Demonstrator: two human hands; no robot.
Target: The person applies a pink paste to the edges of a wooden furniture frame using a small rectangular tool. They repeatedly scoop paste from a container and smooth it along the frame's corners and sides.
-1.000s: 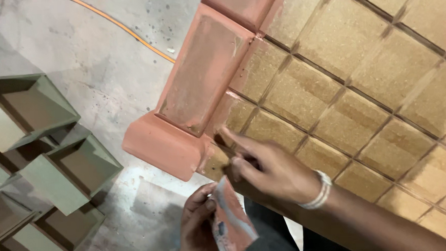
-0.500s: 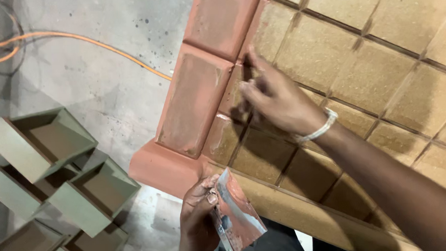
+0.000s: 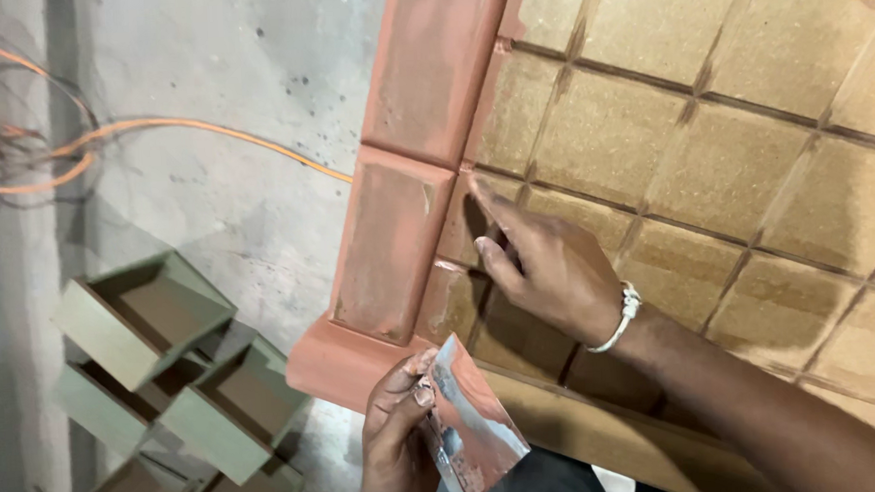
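Observation:
My right hand (image 3: 541, 261) rests on a tan wooden panel (image 3: 729, 155) cut into squares by dark grooves. Its fingertips press into a groove close to the panel's salmon-pink moulded frame (image 3: 402, 228); whether they pinch anything I cannot tell. A white bracelet circles that wrist. Lower down, my left hand (image 3: 397, 435) grips a flat metal scraper blade (image 3: 470, 431) smeared with pinkish filler, held just below the frame's bottom corner.
Several open green-edged wooden boxes (image 3: 157, 357) are stacked at the lower left on the grey concrete floor (image 3: 214, 88). An orange cable (image 3: 206, 133) runs across the floor and coils at the far left.
My right hand has slid up along the groove beside the pink frame. My left hand keeps hold of the smeared blade below it. The view has shifted.

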